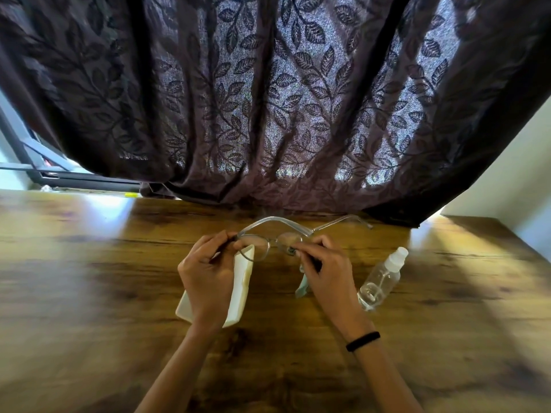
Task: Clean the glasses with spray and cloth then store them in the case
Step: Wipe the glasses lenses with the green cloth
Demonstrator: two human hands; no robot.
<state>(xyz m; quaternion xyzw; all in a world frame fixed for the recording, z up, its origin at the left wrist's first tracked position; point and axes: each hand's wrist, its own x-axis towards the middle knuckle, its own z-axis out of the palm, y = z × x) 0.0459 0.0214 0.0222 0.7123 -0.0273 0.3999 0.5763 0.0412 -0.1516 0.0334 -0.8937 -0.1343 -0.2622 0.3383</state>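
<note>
The glasses (272, 241) are held up just above the wooden table (89, 281), lenses toward the person and both clear temples unfolded, pointing away toward the leaf-patterned curtain (268, 99). The left hand (208, 278) pinches the frame at its outer corner near the hinge. The right hand (325, 272) pinches the other lens through a pale green cloth (301, 287), whose loose end hangs below the fingers. The white case (241, 289) lies on the table beneath the left hand, and it seems to be open. The clear spray bottle (379, 278) lies on its side just right of the right hand. The glasses look light and delicate, with thin metal rims and slim plastic arms that would flex or twist under a hard squeeze. The lenses are probably slick if wet and smear under bare skin. The rim corner or hinge is the sound place to hold, with only the cloth touching the glass. The temples must be folded before the glasses go into the case.
</note>
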